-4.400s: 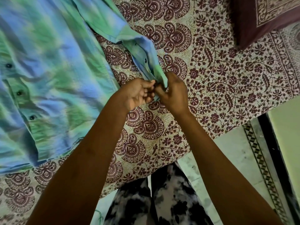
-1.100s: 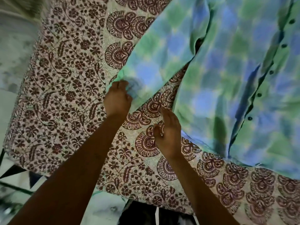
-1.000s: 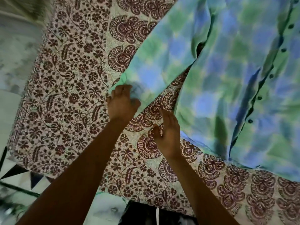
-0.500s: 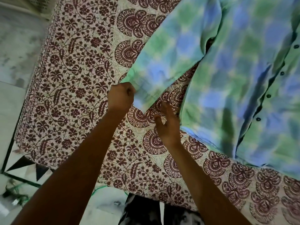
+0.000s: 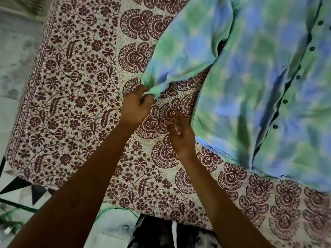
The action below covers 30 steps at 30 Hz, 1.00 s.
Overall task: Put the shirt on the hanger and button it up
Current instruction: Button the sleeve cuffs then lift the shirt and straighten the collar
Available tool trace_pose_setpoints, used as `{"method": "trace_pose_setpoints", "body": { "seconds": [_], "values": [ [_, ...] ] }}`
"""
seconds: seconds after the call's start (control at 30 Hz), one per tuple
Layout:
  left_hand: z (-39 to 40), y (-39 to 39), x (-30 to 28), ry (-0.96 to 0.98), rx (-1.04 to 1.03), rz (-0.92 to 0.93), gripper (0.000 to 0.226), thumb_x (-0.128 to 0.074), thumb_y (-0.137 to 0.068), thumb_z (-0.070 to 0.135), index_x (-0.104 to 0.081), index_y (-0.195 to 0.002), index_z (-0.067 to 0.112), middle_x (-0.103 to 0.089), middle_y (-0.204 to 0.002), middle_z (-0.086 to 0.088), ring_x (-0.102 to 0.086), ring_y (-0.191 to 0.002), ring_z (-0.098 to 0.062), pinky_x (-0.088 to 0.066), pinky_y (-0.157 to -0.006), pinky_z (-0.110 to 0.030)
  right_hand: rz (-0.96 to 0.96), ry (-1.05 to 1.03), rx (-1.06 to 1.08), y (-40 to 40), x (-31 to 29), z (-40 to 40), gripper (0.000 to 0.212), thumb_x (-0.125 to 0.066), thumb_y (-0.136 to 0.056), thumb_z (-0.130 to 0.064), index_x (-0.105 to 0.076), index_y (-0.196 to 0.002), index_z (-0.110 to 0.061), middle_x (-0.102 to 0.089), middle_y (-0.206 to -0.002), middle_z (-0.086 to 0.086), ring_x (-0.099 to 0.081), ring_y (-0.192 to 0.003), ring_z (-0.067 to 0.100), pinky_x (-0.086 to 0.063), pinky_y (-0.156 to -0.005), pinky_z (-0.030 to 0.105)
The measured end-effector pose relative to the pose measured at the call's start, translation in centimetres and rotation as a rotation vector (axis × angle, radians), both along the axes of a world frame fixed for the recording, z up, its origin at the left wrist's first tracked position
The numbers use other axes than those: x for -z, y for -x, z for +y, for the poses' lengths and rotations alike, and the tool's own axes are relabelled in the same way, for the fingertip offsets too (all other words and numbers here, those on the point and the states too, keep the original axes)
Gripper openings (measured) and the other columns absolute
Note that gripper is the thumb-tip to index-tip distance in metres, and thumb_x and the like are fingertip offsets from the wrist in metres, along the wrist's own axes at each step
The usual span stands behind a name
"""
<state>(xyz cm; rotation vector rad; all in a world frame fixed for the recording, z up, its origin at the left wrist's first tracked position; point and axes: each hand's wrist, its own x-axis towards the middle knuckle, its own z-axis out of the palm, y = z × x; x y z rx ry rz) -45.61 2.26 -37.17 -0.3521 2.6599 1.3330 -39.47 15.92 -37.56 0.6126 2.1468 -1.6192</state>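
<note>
- The shirt [image 5: 250, 83] is a blotchy check of soft green and blue, lying spread on the bed [image 5: 75, 97], up and to the right of both sets of fingers.
- A row of small dark buttons [image 5: 284, 101] runs down its front, far right of the fingers; the placket lies closed along that line.
- One sleeve [image 5: 184, 56] stretches down-left from the body, bunched and creased at its cuff.
- The left hand [image 5: 135, 108] has its fingers curled, pinching the cuff end at the fingertips.
- The right hand [image 5: 180, 135] sits just below and right of the left, fingers loosely spread, holding nothing, apart from the cuff and just left of the shirt's side edge.
- The bed wears a cream sheet printed with maroon flowers and fans.
</note>
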Motion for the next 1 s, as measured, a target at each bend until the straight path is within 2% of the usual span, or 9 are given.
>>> {"method": "trace_pose_setpoints", "body": {
  "seconds": [0.13,0.2,0.3,0.37,0.43,0.53,0.6,0.8,1.0],
  "values": [
    [1.5,0.2,-3.0,-0.862,-0.324,-0.348,0.012,-0.047,-0.083,0.016,-0.058,-0.089,0.014,-0.062,-0.088,-0.003,-0.062,-0.077,-0.015,-0.053,-0.067,-0.029,-0.215,0.376,0.223,0.7,-1.7,0.0,0.065,-0.053,-0.085,-0.048,-0.032,-0.141,-0.022,-0.044,-0.142,0.001,-0.047,-0.123,0.015,-0.039,-0.098,0.034],
    [1.7,-0.3,-2.9,-1.082,-0.318,-0.424,0.023,-0.045,-0.079,0.017,-0.058,-0.096,0.013,-0.064,-0.094,-0.003,-0.062,-0.081,-0.017,-0.052,-0.067,-0.029,-0.233,0.492,0.309,0.8,-2.3,0.1,0.070,-0.054,-0.085,-0.049,-0.024,-0.142,-0.023,-0.042,-0.142,0.000,-0.048,-0.126,0.020,-0.043,-0.097,0.037],
    [1.9,-1.0,-2.2,-1.141,-0.462,-0.451,0.020,-0.038,-0.090,0.010,-0.057,-0.094,0.014,-0.067,-0.083,0.001,-0.063,-0.074,-0.014,-0.053,-0.058,-0.023,-0.215,0.521,0.604,1.2,-2.0,0.4,0.063,-0.061,-0.088,-0.021,-0.024,-0.139,-0.019,-0.052,-0.124,0.009,-0.057,-0.107,0.023,-0.053,-0.079,0.026],
    [2.1,-1.4,-1.3,-1.074,-0.589,-0.475,0.017,-0.038,-0.092,0.009,-0.055,-0.093,0.012,-0.065,-0.083,-0.002,-0.062,-0.074,-0.015,-0.053,-0.061,-0.026,-0.182,0.477,0.747,1.4,-1.0,0.8,0.044,-0.061,-0.087,-0.008,-0.041,-0.126,-0.012,-0.060,-0.096,0.008,-0.060,-0.080,0.020,-0.054,-0.058,0.021],
    [2.0,-1.8,0.1,-0.812,-0.650,-0.450,0.013,-0.045,-0.091,0.010,-0.050,-0.103,0.010,-0.061,-0.093,-0.007,-0.061,-0.076,-0.017,-0.053,-0.060,-0.028,-0.072,0.271,0.671,1.2,0.6,1.4,0.017,-0.061,-0.087,-0.006,-0.059,-0.104,-0.007,-0.060,-0.075,0.009,-0.056,-0.066,0.018,-0.053,-0.059,0.031],
    [1.4,-3.3,1.8,-0.180,-0.534,-0.205,0.032,-0.056,-0.084,0.004,-0.048,-0.115,0.007,-0.061,-0.111,-0.013,-0.059,-0.082,-0.019,-0.049,-0.062,-0.020,0.173,-0.139,0.372,0.4,1.5,2.2,0.015,-0.060,-0.084,-0.012,-0.066,-0.093,-0.001,-0.066,-0.077,0.019,-0.059,-0.070,0.021,-0.049,-0.068,0.032],
    [1.1,-4.2,2.3,0.094,-0.374,0.021,0.030,-0.058,-0.081,0.002,-0.054,-0.111,0.005,-0.062,-0.110,-0.013,-0.060,-0.082,-0.019,-0.046,-0.062,-0.014,0.330,-0.288,0.189,-0.1,1.4,2.4,0.019,-0.057,-0.084,-0.012,-0.067,-0.097,-0.001,-0.067,-0.084,0.018,-0.061,-0.071,0.023,-0.047,-0.066,0.029],
    [1.7,-4.2,3.4,0.301,0.041,0.039,0.023,-0.053,-0.088,0.015,-0.067,-0.105,0.008,-0.066,-0.102,-0.017,-0.065,-0.080,-0.029,-0.052,-0.072,-0.032,0.442,-0.279,-0.090,-0.2,2.0,2.0,0.024,-0.054,-0.086,-0.014,-0.070,-0.102,-0.008,-0.065,-0.090,0.013,-0.059,-0.070,0.018,-0.041,-0.065,0.021],
    [1.4,-2.6,4.1,0.427,0.109,-0.056,0.019,-0.052,-0.088,0.021,-0.065,-0.097,0.011,-0.063,-0.096,-0.014,-0.061,-0.082,-0.032,-0.044,-0.063,-0.032,0.518,-0.299,-0.187,1.2,2.1,1.4,0.016,-0.057,-0.084,-0.012,-0.070,-0.094,-0.008,-0.069,-0.094,0.010,-0.064,-0.079,0.025,-0.044,-0.068,0.025]
  ]
}}
